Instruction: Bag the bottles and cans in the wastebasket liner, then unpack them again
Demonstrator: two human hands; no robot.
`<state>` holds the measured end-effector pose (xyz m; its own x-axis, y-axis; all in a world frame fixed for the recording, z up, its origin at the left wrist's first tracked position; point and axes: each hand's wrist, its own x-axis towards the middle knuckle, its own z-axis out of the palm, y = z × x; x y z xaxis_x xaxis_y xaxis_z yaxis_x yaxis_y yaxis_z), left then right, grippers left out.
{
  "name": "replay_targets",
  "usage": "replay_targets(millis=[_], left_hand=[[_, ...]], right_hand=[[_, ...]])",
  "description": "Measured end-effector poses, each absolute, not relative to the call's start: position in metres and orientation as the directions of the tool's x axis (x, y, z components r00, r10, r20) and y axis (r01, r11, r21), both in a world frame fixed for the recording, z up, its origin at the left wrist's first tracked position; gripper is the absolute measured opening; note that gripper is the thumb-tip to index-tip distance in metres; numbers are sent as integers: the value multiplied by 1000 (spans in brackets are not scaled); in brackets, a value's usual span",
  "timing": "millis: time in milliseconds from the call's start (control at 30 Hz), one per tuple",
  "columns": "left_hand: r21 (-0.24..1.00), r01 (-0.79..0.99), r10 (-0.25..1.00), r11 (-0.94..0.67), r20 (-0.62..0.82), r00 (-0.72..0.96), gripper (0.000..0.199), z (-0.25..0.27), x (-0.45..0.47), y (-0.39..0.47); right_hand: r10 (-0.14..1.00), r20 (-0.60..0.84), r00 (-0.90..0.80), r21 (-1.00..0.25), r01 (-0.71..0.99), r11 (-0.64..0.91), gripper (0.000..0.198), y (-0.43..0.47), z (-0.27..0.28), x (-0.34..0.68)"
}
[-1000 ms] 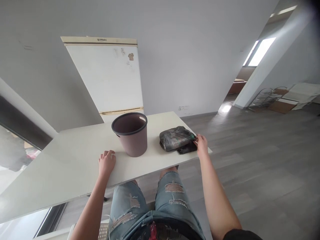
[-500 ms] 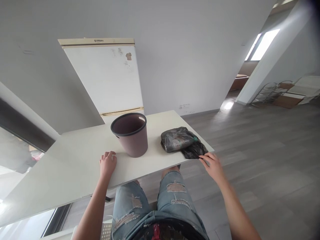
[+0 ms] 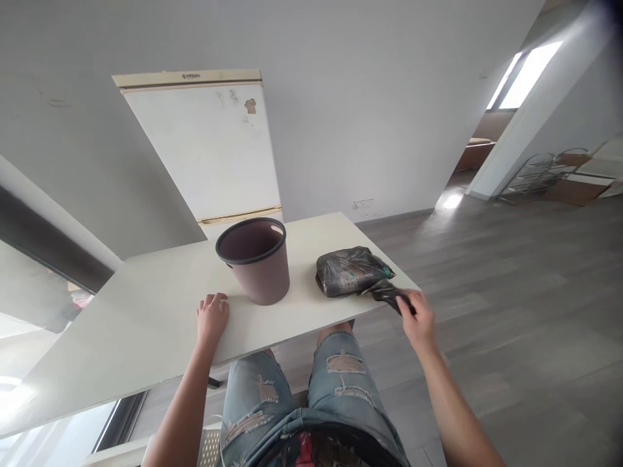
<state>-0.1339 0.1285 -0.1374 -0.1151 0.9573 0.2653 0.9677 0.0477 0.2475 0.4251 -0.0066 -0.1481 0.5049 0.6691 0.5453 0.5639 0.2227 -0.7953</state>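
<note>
My right hand (image 3: 419, 318) is closed around the gathered loose end of a black plastic garbage bag at the table's right front edge. That end runs back to a folded bundle of black garbage bags (image 3: 348, 272) lying on the white table (image 3: 146, 318). My left hand (image 3: 212, 316) rests on the tabletop with fingers loosely bent and apart, holding nothing. Just right of it stands an upright mauve trash can (image 3: 265, 275) with a dark rim and a handle hole. The visible part of its inside holds nothing.
A white refrigerator (image 3: 209, 149) stands behind the table against the grey wall. To the right, beyond the table's edge, lies grey wooden flooring (image 3: 496, 324). Metal racks (image 3: 528, 178) are at the far right. My legs in ripped jeans are below the front edge.
My right hand has gone from pinching the spread loose end to gripping it bunched up, slightly farther right. The bundle has shifted little. My left hand stays on the table.
</note>
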Motion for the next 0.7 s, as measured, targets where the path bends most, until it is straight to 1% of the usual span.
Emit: replay_targets(millis=[33, 67, 100, 133, 167, 233, 300, 367, 433, 467, 500, 533, 567, 600, 633, 667, 700], left_hand=[[247, 968, 957, 47, 265, -114, 30, -137, -134, 128], [250, 967, 957, 49, 266, -117, 30, -136, -133, 128], [257, 965, 956, 49, 268, -119, 29, -135, -133, 128], [270, 962, 955, 41, 272, -117, 28, -134, -133, 128], [292, 956, 952, 23, 286, -110, 27, -132, -133, 128], [351, 936, 926, -36, 365, -102, 26, -127, -131, 125], [416, 907, 857, -72, 491, -157, 28, -118, -124, 116], [496, 866, 752, -57, 592, -290, 29, -104, -106, 97], [616, 786, 674, -57, 604, -425, 28, -86, -78, 69], [688, 721, 680, -86, 569, -462, 28, -77, -60, 52], [767, 626, 740, -141, 502, -448, 29, -67, -41, 34], [845, 493, 855, -206, 400, -329, 30, -58, -22, 18], [913, 337, 945, -230, 292, -147, 35, -50, -5, 3], [959, 185, 976, -213, 219, -14, 43, -43, 10, -8], [979, 82, 980, -186, 178, 93, 45, -37, 21, -17], [987, 36, 972, -154, 145, 187, 44, -32, 29, -22], [991, 12, 966, -132, 126, 227, 43, -27, 34, -24]], right_hand=[[603, 484, 634, -872, 410, 268, 29, -7, -140, 419], [560, 380, 736, -919, 231, 321, 32, -6, -131, 412], [546, 254, 799, -929, 45, 366, 34, -6, -122, 405], [558, 127, 820, -911, -126, 393, 36, -5, -112, 398], [590, 18, 807, -879, -269, 394, 37, -5, -104, 390], [674, -126, 728, -826, -454, 335, 35, -7, -92, 373], [759, -196, 621, -794, -555, 249, 34, -13, -86, 351], [837, -246, 489, -758, -635, 149, 36, -22, -83, 326], [889, -275, 367, -722, -690, 62, 39, -33, -81, 300], [909, -277, 311, -709, -705, 25, 40, -39, -80, 287], [927, -271, 258, -701, -713, -6, 41, -43, -79, 274], [943, -262, 204, -697, -716, -38, 42, -47, -78, 263], [956, -252, 150, -696, -715, -72, 42, -49, -77, 253], [965, -241, 100, -697, -710, -100, 43, -51, -76, 245], [972, -226, 62, -702, -702, -118, 43, -51, -75, 239], [977, -208, 35, -710, -692, -127, 44, -50, -75, 236], [981, -193, 19, -719, -683, -128, 44, -47, -75, 234]])
